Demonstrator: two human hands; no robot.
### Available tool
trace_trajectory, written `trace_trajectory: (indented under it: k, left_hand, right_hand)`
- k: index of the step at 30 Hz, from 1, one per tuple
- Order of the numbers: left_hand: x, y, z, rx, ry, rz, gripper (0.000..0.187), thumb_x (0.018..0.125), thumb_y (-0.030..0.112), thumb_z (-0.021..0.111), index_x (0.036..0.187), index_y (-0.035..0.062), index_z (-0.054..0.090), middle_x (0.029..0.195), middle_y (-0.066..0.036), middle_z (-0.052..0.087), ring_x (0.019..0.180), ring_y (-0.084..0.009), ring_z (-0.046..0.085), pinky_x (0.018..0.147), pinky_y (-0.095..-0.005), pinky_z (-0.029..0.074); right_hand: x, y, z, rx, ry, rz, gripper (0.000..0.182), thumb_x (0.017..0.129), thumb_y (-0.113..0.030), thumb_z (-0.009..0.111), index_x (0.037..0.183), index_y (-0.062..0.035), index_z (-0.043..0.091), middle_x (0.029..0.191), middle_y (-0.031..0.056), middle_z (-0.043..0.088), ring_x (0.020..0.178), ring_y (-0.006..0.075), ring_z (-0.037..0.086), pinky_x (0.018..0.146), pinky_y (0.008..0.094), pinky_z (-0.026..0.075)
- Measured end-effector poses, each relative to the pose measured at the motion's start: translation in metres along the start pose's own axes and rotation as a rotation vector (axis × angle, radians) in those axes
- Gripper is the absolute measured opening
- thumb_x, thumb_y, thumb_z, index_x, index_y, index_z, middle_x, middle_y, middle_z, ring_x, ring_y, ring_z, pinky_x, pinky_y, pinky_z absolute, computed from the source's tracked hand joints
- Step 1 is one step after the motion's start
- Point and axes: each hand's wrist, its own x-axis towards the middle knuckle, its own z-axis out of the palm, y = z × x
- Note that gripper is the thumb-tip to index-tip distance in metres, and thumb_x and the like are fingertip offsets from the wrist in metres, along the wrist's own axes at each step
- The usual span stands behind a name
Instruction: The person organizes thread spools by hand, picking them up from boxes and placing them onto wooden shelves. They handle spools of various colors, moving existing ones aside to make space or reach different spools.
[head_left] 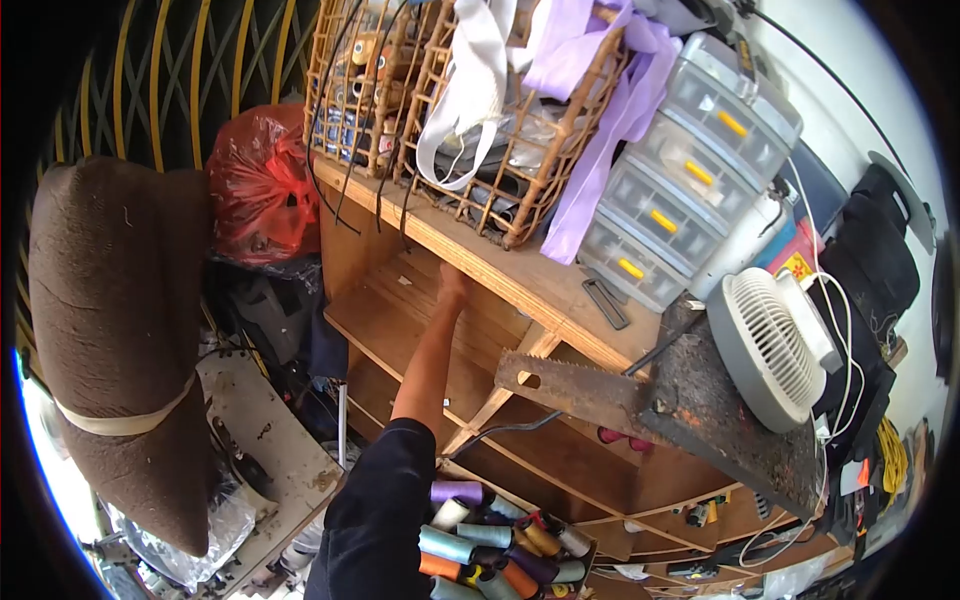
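Observation:
An arm in a black sleeve reaches up from the bottom middle to a wooden shelf unit. At its end my hand is inside the upper compartment, just under the top board; its fingers are hidden, and I cannot tell which hand it is from them, though the arm enters left of centre. My other hand is out of view. Above the hand, wicker baskets stand on the top board, with white elastic and purple fabric strips. A saw blade lies right of the arm.
Thread spools fill a box below. Clear plastic drawers and a white fan stand at right. A brown roll, a red plastic bag and a stained worktable are at left. Black cables hang by the baskets.

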Motion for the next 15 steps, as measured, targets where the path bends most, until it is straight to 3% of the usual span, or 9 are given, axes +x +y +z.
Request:
trace_trajectory:
  k: [1,4,5,6,8,10,12,15]
  left_hand:
    - [-0.003,0.004,0.001,-0.025,0.060,0.006,0.031,0.082,0.020,0.067,0.107,0.0041,0.060,0.103,-0.018,0.067,0.087,-0.0296,0.066,0.075,-0.0375,0.052]
    - [0.015,0.015,0.009,-1.119,0.185,-0.641,0.036,0.088,0.030,0.058,0.111,0.0021,0.060,0.105,-0.015,0.066,0.089,-0.0256,0.064,0.079,-0.0364,0.051]
    - [0.013,0.028,-0.002,-0.606,0.139,-0.496,0.045,0.092,0.038,0.050,0.113,-0.0011,0.059,0.104,-0.012,0.067,0.090,-0.0233,0.064,0.079,-0.0361,0.051]
    - [0.024,-0.056,0.082,-1.463,0.278,-0.524,0.040,0.091,0.035,0.053,0.114,0.0029,0.061,0.105,-0.015,0.067,0.092,-0.0292,0.065,0.078,-0.0391,0.052]
    - [0.012,0.012,0.005,-0.016,0.001,-0.325,0.034,0.090,0.030,0.055,0.115,0.0085,0.063,0.108,-0.018,0.066,0.096,-0.0359,0.064,0.077,-0.0436,0.052]
    - [0.013,0.021,0.003,-0.080,-0.001,-0.520,0.030,0.088,0.025,0.058,0.114,0.0115,0.064,0.109,-0.019,0.065,0.098,-0.0404,0.062,0.078,-0.0464,0.051]
    - [0.014,0.015,0.010,0.102,0.057,-0.347,0.032,0.089,0.029,0.056,0.114,0.0103,0.064,0.108,-0.021,0.065,0.098,-0.0416,0.061,0.080,-0.0473,0.051]
    - [0.016,0.006,0.022,-0.070,0.067,-0.415,0.037,0.090,0.033,0.054,0.115,0.0081,0.063,0.107,-0.023,0.065,0.099,-0.0423,0.061,0.082,-0.0486,0.050]
  right_hand:
    - [0.002,0.001,0.001,-0.008,-0.005,0.008,0.020,0.092,-0.020,0.056,0.098,-0.0005,0.052,0.070,0.0088,0.048,0.060,0.0204,0.043,0.055,0.0344,0.035]
    - [0.008,0.003,0.001,-0.014,-0.027,0.025,0.020,0.092,-0.019,0.056,0.098,-0.0005,0.052,0.071,0.0094,0.048,0.062,0.0214,0.043,0.057,0.0353,0.035]
    - [0.010,0.004,0.000,-0.022,-0.036,0.028,0.020,0.092,-0.019,0.057,0.098,-0.0005,0.052,0.072,0.0096,0.048,0.063,0.0218,0.043,0.057,0.0356,0.035]
    - [0.010,0.004,0.000,-0.024,-0.046,0.035,0.020,0.092,-0.019,0.057,0.098,-0.0006,0.052,0.072,0.0098,0.048,0.063,0.0221,0.043,0.058,0.0359,0.035]
    - [0.010,0.006,-0.003,-0.037,-0.061,0.047,0.020,0.091,-0.019,0.057,0.098,-0.0006,0.052,0.073,0.0102,0.048,0.065,0.0228,0.043,0.059,0.0365,0.035]
    - [0.010,0.005,-0.003,-0.044,-0.079,0.059,0.020,0.091,-0.019,0.057,0.098,-0.0006,0.052,0.074,0.0106,0.048,0.066,0.0235,0.043,0.060,0.0371,0.035]
    - [0.014,0.006,-0.003,-0.044,-0.088,0.061,0.020,0.091,-0.019,0.057,0.098,-0.0007,0.051,0.075,0.0110,0.049,0.067,0.0242,0.043,0.061,0.0376,0.035]
    - [0.016,0.009,-0.001,-0.052,-0.084,0.055,0.020,0.090,-0.018,0.057,0.098,-0.0007,0.051,0.076,0.0116,0.049,0.069,0.0252,0.043,0.063,0.0385,0.036]
